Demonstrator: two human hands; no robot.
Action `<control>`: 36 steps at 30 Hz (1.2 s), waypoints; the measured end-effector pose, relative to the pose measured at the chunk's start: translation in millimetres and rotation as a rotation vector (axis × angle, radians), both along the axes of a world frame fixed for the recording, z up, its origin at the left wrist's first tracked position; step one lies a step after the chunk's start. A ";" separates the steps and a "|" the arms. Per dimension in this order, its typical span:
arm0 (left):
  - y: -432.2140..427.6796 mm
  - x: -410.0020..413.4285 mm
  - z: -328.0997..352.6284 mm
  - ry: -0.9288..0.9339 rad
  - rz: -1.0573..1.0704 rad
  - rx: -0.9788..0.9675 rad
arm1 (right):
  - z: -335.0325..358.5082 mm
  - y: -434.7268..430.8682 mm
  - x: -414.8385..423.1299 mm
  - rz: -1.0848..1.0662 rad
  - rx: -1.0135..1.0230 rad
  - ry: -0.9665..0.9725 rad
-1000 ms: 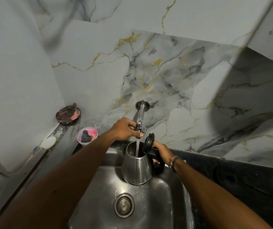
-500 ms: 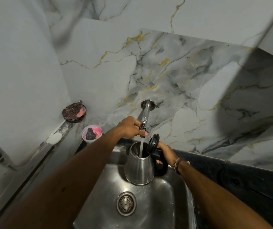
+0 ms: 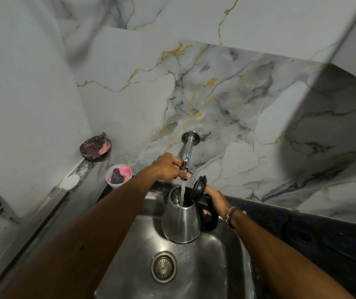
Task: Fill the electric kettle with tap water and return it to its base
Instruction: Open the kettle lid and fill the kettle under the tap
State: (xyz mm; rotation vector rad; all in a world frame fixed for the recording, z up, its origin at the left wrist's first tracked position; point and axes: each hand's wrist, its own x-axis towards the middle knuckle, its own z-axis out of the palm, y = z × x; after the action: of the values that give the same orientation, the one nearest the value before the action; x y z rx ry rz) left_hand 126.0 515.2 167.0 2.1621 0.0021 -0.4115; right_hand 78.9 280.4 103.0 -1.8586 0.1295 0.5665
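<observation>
A steel electric kettle with a black handle hangs over the sink, its black lid tipped up and open. My right hand grips the handle. A chrome tap juts from the marble wall, and a stream of water falls from it into the kettle's mouth. My left hand is closed around the tap's lever at the spout end. The kettle's base is out of sight.
The steel sink has a round drain strainer below the kettle. A pink cup with a dark scrubber and a round dish stand on the left ledge. Black counter runs to the right.
Water keeps running into the kettle. Both hands hold the same grips; only the head camera has shifted slightly, so the scene sits a little to the right in the frame.
</observation>
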 end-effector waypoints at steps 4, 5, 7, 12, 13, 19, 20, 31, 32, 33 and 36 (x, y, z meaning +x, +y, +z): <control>-0.5 -0.7 1.4 0.002 0.005 -0.003 | -0.5 0.0 -1.8 0.002 0.010 0.002; -0.6 -0.8 1.8 0.003 0.006 -0.004 | -0.9 -0.3 -2.3 0.001 0.003 0.001; -0.6 -0.9 2.5 0.004 0.005 -0.008 | -1.6 -0.4 -3.1 0.002 -0.004 -0.003; -1.2 0.3 2.9 0.014 0.001 -0.008 | 1.4 1.2 -5.0 -0.001 0.009 0.010; -1.3 0.5 3.0 0.016 0.002 -0.008 | 1.9 1.6 -5.3 -0.006 0.015 0.012; -1.2 2.1 2.9 0.033 0.001 0.004 | 4.5 3.1 -7.0 -0.004 0.018 0.020; -1.1 2.2 3.0 0.036 0.003 0.004 | 5.3 3.9 -7.3 -0.002 0.013 0.019; -2.0 1.1 2.9 0.035 0.000 0.001 | -8.3 3.0 -2.5 0.021 -0.001 -0.024; -2.2 0.8 3.3 0.036 -0.001 0.000 | -9.1 2.8 -2.1 0.020 -0.004 -0.027; -2.4 0.9 3.5 0.035 -0.002 -0.001 | -9.7 2.7 -1.7 0.018 -0.005 -0.026; -2.8 1.1 3.7 0.032 -0.002 0.002 | -9.9 2.0 -1.8 0.020 -0.018 -0.005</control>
State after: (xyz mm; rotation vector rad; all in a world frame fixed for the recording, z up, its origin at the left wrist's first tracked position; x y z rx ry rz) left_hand 127.1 512.5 170.7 2.1576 0.0189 -0.4473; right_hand 77.2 282.4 93.1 -1.8803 0.1130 0.5768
